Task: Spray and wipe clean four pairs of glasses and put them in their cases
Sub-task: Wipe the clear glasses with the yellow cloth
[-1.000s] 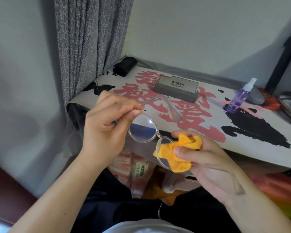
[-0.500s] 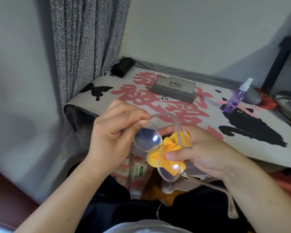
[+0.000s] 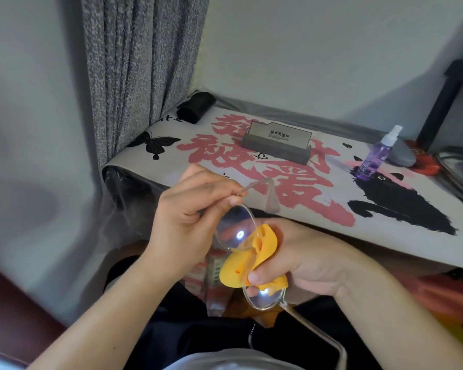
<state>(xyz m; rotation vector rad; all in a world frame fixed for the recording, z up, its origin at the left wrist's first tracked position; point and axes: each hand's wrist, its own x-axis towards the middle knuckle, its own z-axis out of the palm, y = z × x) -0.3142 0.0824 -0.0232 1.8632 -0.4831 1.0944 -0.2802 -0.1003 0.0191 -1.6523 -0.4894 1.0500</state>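
One pair of glasses [image 3: 235,233] is in view, with a clear plastic frame and rounded lenses, held in the air just in front of the near edge of the table [image 3: 385,236]. The left hand [image 3: 187,222] pinches the frame at one hinge, fingers curled round it. The right hand [image 3: 302,260] grips one crumpled yellow cloth [image 3: 241,268], soft and folded, pressed with the thumb against the lower lens.

On the table lie one purple see-through spray bottle [image 3: 374,156] with a white nozzle at the far right, one grey box-shaped case [image 3: 277,144] standing open in the middle far side, one black soft pouch [image 3: 195,106] at the far left corner, and one smooth grey rounded case [image 3: 401,156] just behind the bottle.

The tabletop is covered by a pale sheet printed with large pink characters, a black butterfly and a black cat. A speckled grey curtain [image 3: 139,70] hangs in folds at the left against plain pale walls.
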